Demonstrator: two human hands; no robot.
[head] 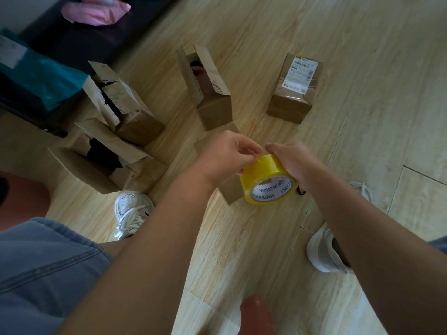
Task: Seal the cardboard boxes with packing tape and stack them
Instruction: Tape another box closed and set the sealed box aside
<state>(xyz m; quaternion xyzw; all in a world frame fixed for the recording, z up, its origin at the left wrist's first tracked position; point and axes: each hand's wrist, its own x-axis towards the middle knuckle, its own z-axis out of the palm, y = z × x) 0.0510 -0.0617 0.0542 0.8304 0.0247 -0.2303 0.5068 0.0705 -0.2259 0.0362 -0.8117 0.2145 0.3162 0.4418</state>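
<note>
Both hands meet over the middle of the wooden floor (pixel 266 250), raised above a small box.

Left hand (pixel 225 153): fingers curled in tight, with the fingertips (pixel 251 151) bunched together at the top edge of the yellow tape roll (pixel 266 180). They are pinching or picking at its outer layer. Whether a loose end is already lifted cannot be told.

Right hand (pixel 292 160): clasps the roll from the right side, thumb laid over the top of it. The other fingers are hidden behind the hand and the roll, so their spread is not visible.

Tape roll: held in the air between the two hands, tilted, with the core facing the camera and print readable inside it. It sits in front of a small cardboard box (pixel 232 189) on the floor, which the hands mostly hide.

Other boxes, all on the floor:
- Far right: labelled box (pixel 294 88), flaps closed, white shipping label on top.
- Far centre: tall box (pixel 205 88), top flaps standing open.
- Left: torn box (pixel 123 105), flaps ragged and open.
- Near left: large box (pixel 104 163), flaps open, touching the torn box.

White shoe (pixel 131 211) sits just near of the large box. A teal bag (pixel 41 78) lies at far left, a pink bag (pixel 94 10) beyond it.
</note>
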